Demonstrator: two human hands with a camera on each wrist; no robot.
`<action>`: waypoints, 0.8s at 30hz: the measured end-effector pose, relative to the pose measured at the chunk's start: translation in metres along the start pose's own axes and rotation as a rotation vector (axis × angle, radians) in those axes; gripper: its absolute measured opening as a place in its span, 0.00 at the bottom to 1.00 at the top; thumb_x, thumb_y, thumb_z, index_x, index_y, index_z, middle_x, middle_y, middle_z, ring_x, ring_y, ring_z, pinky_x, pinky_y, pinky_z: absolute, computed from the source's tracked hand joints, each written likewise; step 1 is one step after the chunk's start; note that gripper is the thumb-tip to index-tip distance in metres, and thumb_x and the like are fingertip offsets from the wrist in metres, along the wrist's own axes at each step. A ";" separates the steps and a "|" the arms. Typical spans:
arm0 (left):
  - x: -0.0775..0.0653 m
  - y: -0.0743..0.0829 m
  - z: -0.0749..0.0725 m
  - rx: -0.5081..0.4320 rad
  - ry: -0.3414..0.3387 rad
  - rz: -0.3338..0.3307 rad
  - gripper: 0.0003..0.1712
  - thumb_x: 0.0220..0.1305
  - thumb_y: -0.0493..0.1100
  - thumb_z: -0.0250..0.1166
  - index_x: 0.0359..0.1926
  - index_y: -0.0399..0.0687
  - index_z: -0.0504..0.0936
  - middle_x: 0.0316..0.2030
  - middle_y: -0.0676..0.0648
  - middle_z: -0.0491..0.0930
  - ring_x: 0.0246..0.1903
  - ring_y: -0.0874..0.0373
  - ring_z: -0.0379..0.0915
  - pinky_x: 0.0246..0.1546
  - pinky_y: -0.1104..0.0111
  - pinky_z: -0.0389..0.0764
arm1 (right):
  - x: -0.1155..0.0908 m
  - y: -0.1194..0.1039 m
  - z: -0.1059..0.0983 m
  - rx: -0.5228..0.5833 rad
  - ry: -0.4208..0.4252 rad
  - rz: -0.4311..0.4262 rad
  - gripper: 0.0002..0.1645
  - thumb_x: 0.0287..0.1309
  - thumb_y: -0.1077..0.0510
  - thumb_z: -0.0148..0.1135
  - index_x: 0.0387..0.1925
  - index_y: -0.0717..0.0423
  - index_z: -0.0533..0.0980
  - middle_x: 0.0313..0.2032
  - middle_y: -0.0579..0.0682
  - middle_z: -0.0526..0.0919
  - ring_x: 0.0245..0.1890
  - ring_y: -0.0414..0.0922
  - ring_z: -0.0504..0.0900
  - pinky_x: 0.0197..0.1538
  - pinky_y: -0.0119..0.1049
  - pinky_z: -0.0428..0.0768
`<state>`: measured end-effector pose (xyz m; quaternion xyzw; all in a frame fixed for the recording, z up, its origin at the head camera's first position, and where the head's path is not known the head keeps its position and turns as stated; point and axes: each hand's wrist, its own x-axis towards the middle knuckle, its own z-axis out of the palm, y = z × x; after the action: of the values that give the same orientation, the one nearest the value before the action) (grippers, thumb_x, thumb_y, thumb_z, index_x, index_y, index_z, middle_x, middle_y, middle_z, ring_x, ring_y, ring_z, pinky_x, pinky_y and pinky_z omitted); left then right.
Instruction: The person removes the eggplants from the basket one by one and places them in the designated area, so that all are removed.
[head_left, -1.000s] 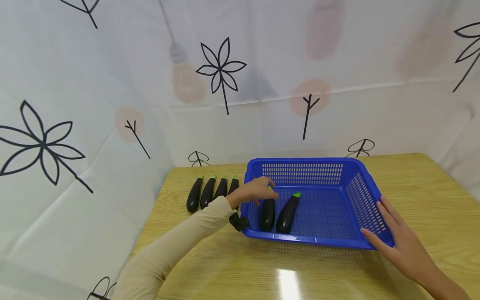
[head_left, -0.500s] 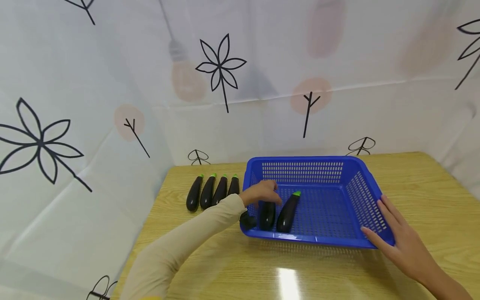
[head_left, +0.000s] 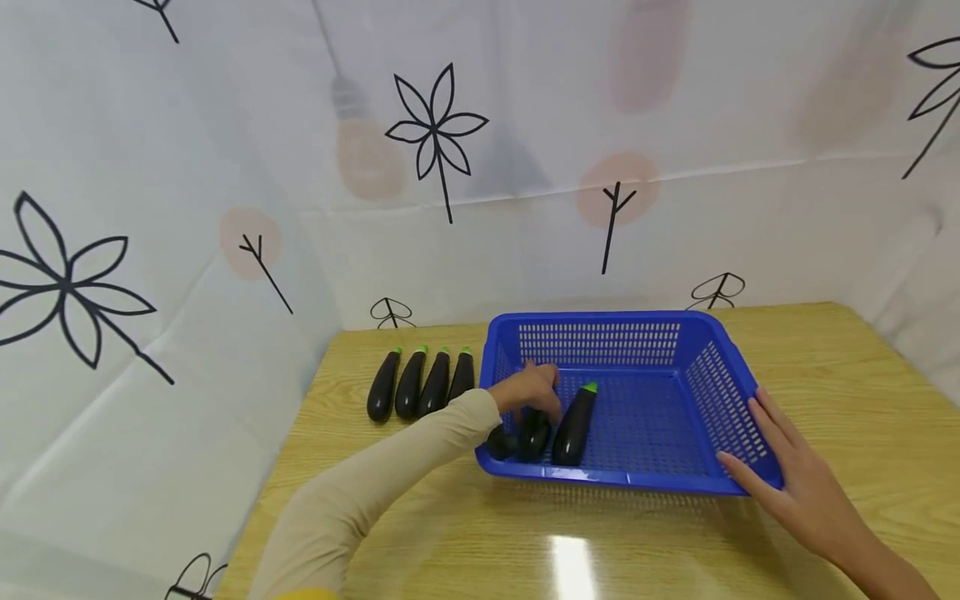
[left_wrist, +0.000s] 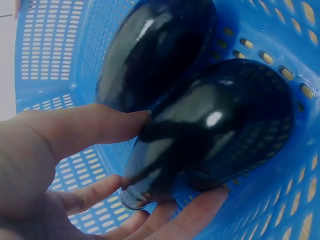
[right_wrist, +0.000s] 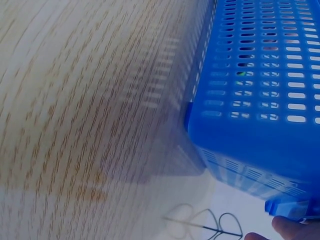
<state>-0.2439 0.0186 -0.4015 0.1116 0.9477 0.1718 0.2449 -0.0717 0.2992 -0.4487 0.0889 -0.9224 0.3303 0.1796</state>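
Observation:
My left hand point(head_left: 529, 392) reaches into the left side of a blue plastic basket point(head_left: 637, 481). Its thumb and fingers hold the narrow end of a dark, glossy eggplant point(left_wrist: 225, 120), on opposite sides; from the head, the hand covers that end and only the round lower part of the eggplant point(head_left: 533, 437) shows. Right beside it in the basket lies a second eggplant point(head_left: 574, 427) with a green stem end, its body point(left_wrist: 155, 55) also close to the thumb. My right hand point(head_left: 802, 487) grips the basket's front right corner, thumb over the rim and fingers along the outer side.
Left of the basket, several eggplants point(head_left: 409, 385) lie in a row on the wooden table point(head_left: 450, 533), stem ends away from me; my sleeve partly overlaps the row. A patterned white cloth point(head_left: 525, 250) hangs behind and beside the table.
The left hand has moved right and lower over the eggplant in the basket, its fingers now curled round the stem end. The right hand stays at the basket corner.

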 end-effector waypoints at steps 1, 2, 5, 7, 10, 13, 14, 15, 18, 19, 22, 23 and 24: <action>0.000 0.000 -0.001 -0.016 -0.008 -0.007 0.33 0.40 0.34 0.76 0.51 0.47 0.73 0.65 0.38 0.56 0.55 0.44 0.66 0.16 0.59 0.80 | 0.000 0.000 0.000 -0.001 0.001 0.000 0.50 0.58 0.55 0.62 0.74 0.55 0.45 0.74 0.49 0.40 0.70 0.60 0.42 0.64 0.67 0.41; 0.001 0.000 -0.002 -0.025 -0.014 -0.008 0.34 0.41 0.34 0.76 0.51 0.48 0.73 0.64 0.39 0.57 0.55 0.45 0.66 0.16 0.58 0.80 | 0.000 0.000 0.000 -0.003 0.003 0.002 0.50 0.58 0.55 0.62 0.74 0.55 0.46 0.74 0.49 0.40 0.70 0.61 0.42 0.64 0.67 0.41; 0.001 -0.002 -0.007 -0.053 -0.035 0.010 0.37 0.41 0.34 0.76 0.56 0.47 0.73 0.60 0.41 0.63 0.52 0.47 0.69 0.18 0.59 0.81 | 0.000 0.000 0.001 -0.005 0.003 0.005 0.50 0.58 0.55 0.63 0.74 0.55 0.46 0.74 0.49 0.41 0.70 0.60 0.42 0.65 0.66 0.41; 0.000 -0.004 -0.011 -0.080 -0.042 0.036 0.38 0.43 0.35 0.75 0.58 0.46 0.72 0.56 0.41 0.67 0.50 0.48 0.72 0.18 0.59 0.81 | 0.000 0.000 0.002 -0.006 0.001 0.005 0.50 0.58 0.55 0.63 0.74 0.55 0.46 0.74 0.49 0.41 0.70 0.61 0.43 0.65 0.65 0.41; -0.004 -0.007 -0.018 -0.118 -0.039 0.087 0.39 0.45 0.35 0.75 0.60 0.45 0.70 0.54 0.41 0.69 0.46 0.48 0.74 0.18 0.59 0.81 | 0.000 0.000 0.002 -0.006 0.000 0.009 0.50 0.58 0.55 0.63 0.74 0.56 0.46 0.74 0.49 0.41 0.70 0.62 0.43 0.65 0.65 0.41; -0.009 -0.008 -0.024 -0.146 -0.020 0.134 0.38 0.47 0.36 0.74 0.61 0.44 0.70 0.55 0.41 0.69 0.45 0.49 0.74 0.19 0.61 0.81 | -0.001 0.000 0.001 -0.007 -0.001 0.014 0.50 0.58 0.55 0.62 0.74 0.55 0.46 0.74 0.49 0.40 0.70 0.61 0.42 0.65 0.66 0.40; -0.012 -0.009 -0.026 -0.148 -0.010 0.147 0.38 0.48 0.36 0.73 0.62 0.45 0.70 0.55 0.41 0.69 0.44 0.50 0.74 0.18 0.62 0.81 | 0.000 0.000 0.001 -0.008 0.001 0.014 0.50 0.58 0.55 0.62 0.74 0.55 0.46 0.74 0.49 0.40 0.70 0.61 0.42 0.65 0.66 0.40; -0.014 -0.010 -0.028 -0.155 -0.003 0.158 0.38 0.48 0.36 0.73 0.62 0.45 0.70 0.56 0.42 0.69 0.44 0.50 0.74 0.18 0.62 0.81 | 0.000 0.000 0.000 -0.008 0.002 0.014 0.50 0.58 0.55 0.62 0.74 0.55 0.46 0.74 0.49 0.40 0.70 0.60 0.42 0.65 0.66 0.40; -0.020 -0.014 -0.033 -0.162 0.019 0.193 0.37 0.49 0.37 0.72 0.62 0.45 0.70 0.55 0.42 0.69 0.42 0.52 0.74 0.19 0.64 0.81 | 0.000 -0.001 0.000 -0.007 0.008 0.007 0.49 0.58 0.55 0.62 0.74 0.54 0.46 0.74 0.49 0.40 0.71 0.59 0.42 0.65 0.65 0.40; -0.022 -0.016 -0.035 -0.161 0.025 0.205 0.37 0.50 0.38 0.72 0.62 0.45 0.70 0.54 0.42 0.70 0.41 0.52 0.74 0.19 0.64 0.81 | 0.000 -0.001 0.000 -0.008 0.010 0.004 0.50 0.58 0.55 0.62 0.74 0.55 0.46 0.74 0.49 0.41 0.71 0.58 0.42 0.65 0.65 0.40; -0.027 -0.023 -0.039 -0.174 0.033 0.237 0.37 0.50 0.39 0.72 0.62 0.46 0.70 0.52 0.43 0.71 0.38 0.53 0.74 0.20 0.64 0.81 | 0.000 -0.001 0.001 -0.006 0.009 0.004 0.50 0.58 0.55 0.63 0.74 0.54 0.46 0.74 0.49 0.41 0.70 0.58 0.42 0.65 0.65 0.41; -0.028 -0.025 -0.040 -0.185 0.032 0.244 0.37 0.50 0.39 0.72 0.62 0.46 0.70 0.51 0.43 0.71 0.37 0.54 0.74 0.20 0.64 0.81 | 0.000 0.000 0.001 -0.005 0.011 0.003 0.50 0.58 0.55 0.63 0.74 0.54 0.46 0.74 0.49 0.41 0.70 0.58 0.42 0.65 0.65 0.41; -0.029 -0.026 -0.041 -0.198 0.030 0.246 0.36 0.50 0.39 0.72 0.62 0.47 0.70 0.51 0.43 0.71 0.36 0.54 0.74 0.21 0.63 0.81 | 0.000 0.000 0.001 -0.005 0.011 0.005 0.50 0.58 0.55 0.63 0.74 0.54 0.46 0.74 0.49 0.41 0.70 0.58 0.42 0.65 0.66 0.41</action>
<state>-0.2429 -0.0252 -0.3654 0.1997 0.9089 0.2945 0.2175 -0.0716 0.2982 -0.4493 0.0846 -0.9223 0.3291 0.1839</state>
